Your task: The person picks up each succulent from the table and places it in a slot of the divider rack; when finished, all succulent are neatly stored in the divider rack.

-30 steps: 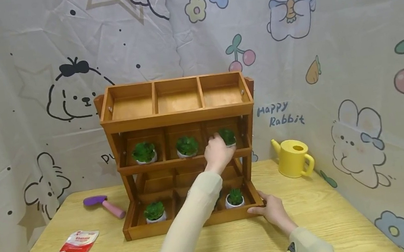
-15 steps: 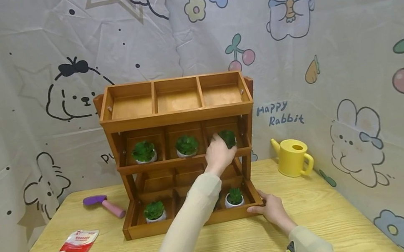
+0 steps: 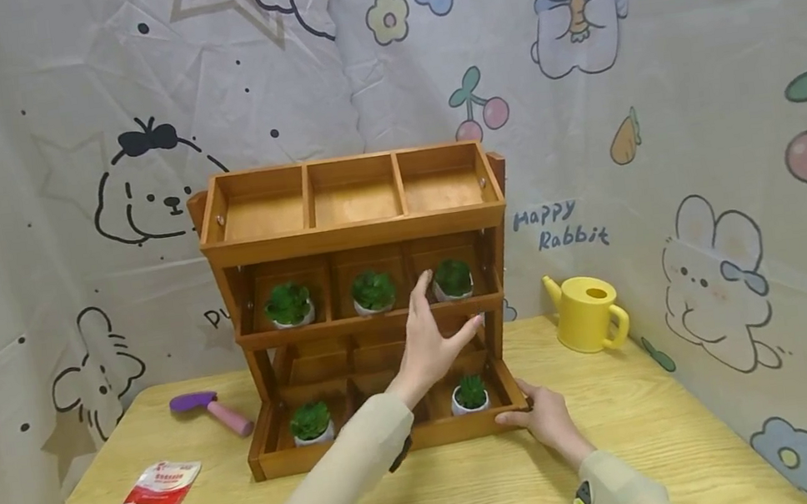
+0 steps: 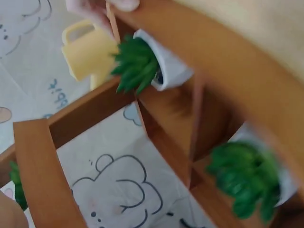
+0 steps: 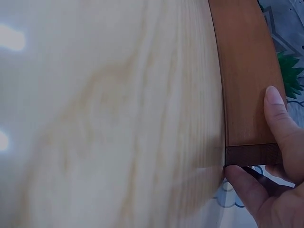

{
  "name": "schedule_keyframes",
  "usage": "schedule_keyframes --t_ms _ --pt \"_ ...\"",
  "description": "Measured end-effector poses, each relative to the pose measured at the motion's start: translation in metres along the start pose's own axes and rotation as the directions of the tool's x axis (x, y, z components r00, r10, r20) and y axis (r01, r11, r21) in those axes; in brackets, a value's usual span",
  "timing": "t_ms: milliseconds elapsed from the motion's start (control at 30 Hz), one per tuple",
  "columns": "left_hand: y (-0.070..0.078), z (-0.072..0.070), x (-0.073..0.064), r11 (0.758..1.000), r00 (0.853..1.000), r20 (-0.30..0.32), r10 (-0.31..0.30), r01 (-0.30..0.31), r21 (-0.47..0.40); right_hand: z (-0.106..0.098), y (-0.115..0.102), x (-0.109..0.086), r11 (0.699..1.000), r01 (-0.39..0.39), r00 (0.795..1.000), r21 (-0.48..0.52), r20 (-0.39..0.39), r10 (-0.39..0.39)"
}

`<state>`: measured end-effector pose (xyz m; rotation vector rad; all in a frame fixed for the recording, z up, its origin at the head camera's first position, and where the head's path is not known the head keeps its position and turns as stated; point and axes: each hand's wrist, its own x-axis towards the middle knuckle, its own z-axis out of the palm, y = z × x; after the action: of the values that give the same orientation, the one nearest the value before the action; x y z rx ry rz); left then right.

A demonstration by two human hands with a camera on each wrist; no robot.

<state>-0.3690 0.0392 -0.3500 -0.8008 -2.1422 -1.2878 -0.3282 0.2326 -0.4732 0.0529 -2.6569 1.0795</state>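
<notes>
My left hand (image 3: 426,346) is in front of the wooden plant rack (image 3: 356,236), fingers extended and thumb spread, holding nothing. Just beyond its fingertips, a green succulent in a white pot (image 3: 453,279) stands in the middle tier's right compartment. Two similar potted succulents, one at left (image 3: 289,304) and one at centre (image 3: 374,291), share that tier. My right hand (image 3: 545,421) grips the rack's lower right front corner; the right wrist view shows thumb and fingers around its board (image 5: 249,80). A potted succulent (image 3: 470,393) stands nearby in the bottom tier. My left forearm partly hides the bottom middle compartment.
The bottom left compartment holds another potted succulent (image 3: 311,422). Left of the rack lie a purple trowel with a pink handle (image 3: 212,412) and a red-and-white packet (image 3: 162,488). A yellow watering can (image 3: 587,314) stands at right. A printed cloth (image 3: 689,116) hangs behind.
My left hand has released the succulent in the middle tier's right compartment and drawn back downward, its fingers spreading. My right hand keeps hold of the rack's corner.
</notes>
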Motion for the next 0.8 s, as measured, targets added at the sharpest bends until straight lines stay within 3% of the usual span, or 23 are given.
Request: schedule_keyframes --t_ms 100,200,333,467,600,800 --pt "-0.004 -0.009 -0.021 0.991 0.991 0.003 0.135 -0.135 0.003 0.002 -0.001 0.001 1.0 0.012 1.0 -0.002 0.008 -0.012" --pt "-0.007 -0.018 -0.044 0.983 0.98 0.074 0.185 -0.186 0.007 0.003 -0.002 0.003 1.0 0.02 1.0 -0.001 0.016 -0.02" --pt "-0.008 -0.029 -0.072 0.991 0.98 0.149 0.131 -0.134 0.011 0.004 -0.003 0.006 1.0 0.022 1.0 -0.01 0.02 -0.021" --pt "-0.011 -0.041 -0.093 0.994 0.986 0.129 0.101 -0.104 0.019 0.003 -0.004 0.008 1.0 0.018 0.999 -0.013 0.03 -0.018" --pt "-0.013 -0.051 -0.107 0.997 0.992 0.105 0.071 -0.074 0.028 0.0 -0.003 0.009 1.0 -0.005 0.999 -0.007 0.034 0.005" --pt "-0.013 -0.067 -0.12 0.997 0.984 0.163 -0.071 0.067 0.031 -0.017 0.003 0.007 0.998 -0.057 0.995 -0.026 0.081 0.059"
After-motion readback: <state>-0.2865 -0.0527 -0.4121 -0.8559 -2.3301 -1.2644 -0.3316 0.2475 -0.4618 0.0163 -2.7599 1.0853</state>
